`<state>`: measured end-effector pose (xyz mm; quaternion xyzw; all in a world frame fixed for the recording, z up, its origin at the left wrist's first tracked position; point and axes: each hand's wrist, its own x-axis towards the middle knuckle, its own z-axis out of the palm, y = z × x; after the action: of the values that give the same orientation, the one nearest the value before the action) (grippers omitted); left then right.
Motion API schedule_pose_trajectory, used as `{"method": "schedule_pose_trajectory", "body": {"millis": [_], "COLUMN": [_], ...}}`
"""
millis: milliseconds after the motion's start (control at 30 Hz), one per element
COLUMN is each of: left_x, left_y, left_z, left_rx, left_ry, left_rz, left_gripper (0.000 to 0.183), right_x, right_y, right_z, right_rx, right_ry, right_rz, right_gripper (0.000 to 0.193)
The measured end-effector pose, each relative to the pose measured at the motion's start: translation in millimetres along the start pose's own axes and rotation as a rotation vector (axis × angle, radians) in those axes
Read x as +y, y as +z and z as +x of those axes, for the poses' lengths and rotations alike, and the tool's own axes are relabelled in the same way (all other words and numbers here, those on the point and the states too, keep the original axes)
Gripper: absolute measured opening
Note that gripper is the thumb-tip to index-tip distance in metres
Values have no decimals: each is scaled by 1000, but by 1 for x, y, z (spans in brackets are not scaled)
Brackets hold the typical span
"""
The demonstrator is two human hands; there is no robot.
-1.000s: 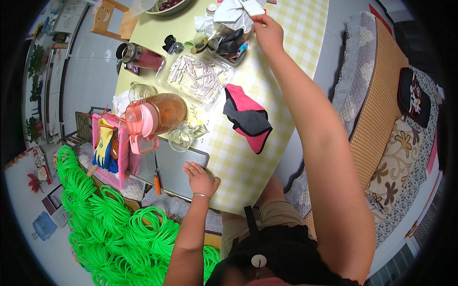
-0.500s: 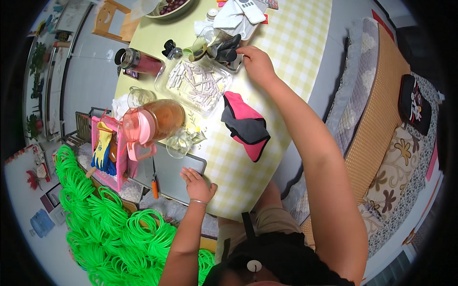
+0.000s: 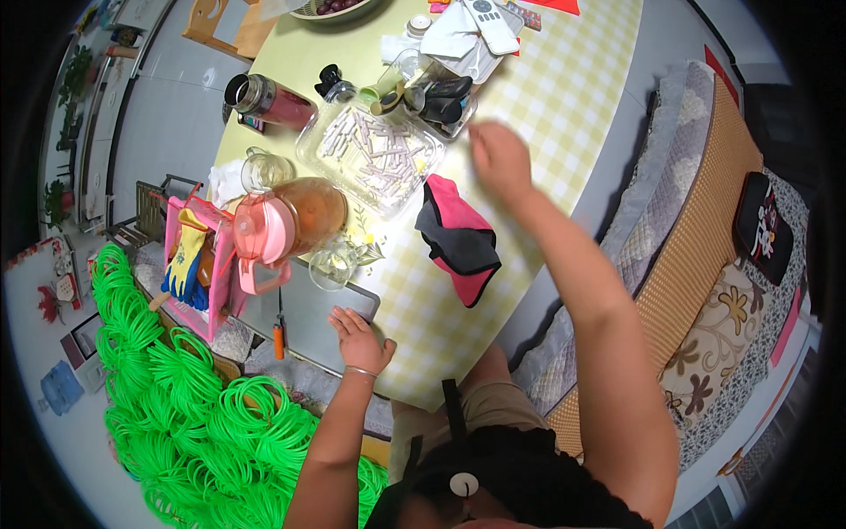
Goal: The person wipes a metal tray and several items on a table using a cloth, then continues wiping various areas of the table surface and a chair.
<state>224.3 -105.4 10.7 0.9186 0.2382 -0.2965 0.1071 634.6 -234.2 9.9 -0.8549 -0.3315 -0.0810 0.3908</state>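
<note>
While crowding the far left, a heap of bright green hoops, spilling down past the table's corner. Just right of that, a pink rack holding a blue and yellow glove, then a pink-lidded jug of amber liquid near the table's left edge. Below the jug, left hand flat on a grey board at the near edge, fingers spread wide, holding nothing. Higher up, a dark flask with a red body lying on its side, and a clear square tray of pale sticks. Beside the tray, a pink and black cloth crumpled on the yellow checked table. Further right, right hand blurred above bare checked cloth, just right of the tray; fingers loosely curled, apparently empty, though blur prevents certainty. Open room on the checked cloth around and beyond that hand. Past the table's right edge, a narrow grey gap, then a cushioned bench with a black and red pillow.
</note>
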Motion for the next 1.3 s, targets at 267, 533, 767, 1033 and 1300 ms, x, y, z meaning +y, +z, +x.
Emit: {"method": "schedule_pose_trajectory", "body": {"millis": [267,533,767,1033,1300], "left_x": [1,-4,4,9,12], "left_y": [4,8,5,-4,-2], "left_z": [0,-3,1,2,4], "left_rx": [30,42,16,-59,-55], "left_ry": [3,13,5,-39,-37], "left_rz": [6,15,64,115,92], "left_gripper": [110,108,110,112,112], "right_x": [-39,64,78,-53,-2], "right_y": [24,-12,-21,41,35], "right_z": [-119,-58,-29,-154,-95], "right_rx": [-540,-461,-2,-551,-458], "right_ry": [-323,-182,224,-373,-158], "right_rz": [-115,-288,-527,13,-121], "right_gripper": [53,62,56,54,53]}}
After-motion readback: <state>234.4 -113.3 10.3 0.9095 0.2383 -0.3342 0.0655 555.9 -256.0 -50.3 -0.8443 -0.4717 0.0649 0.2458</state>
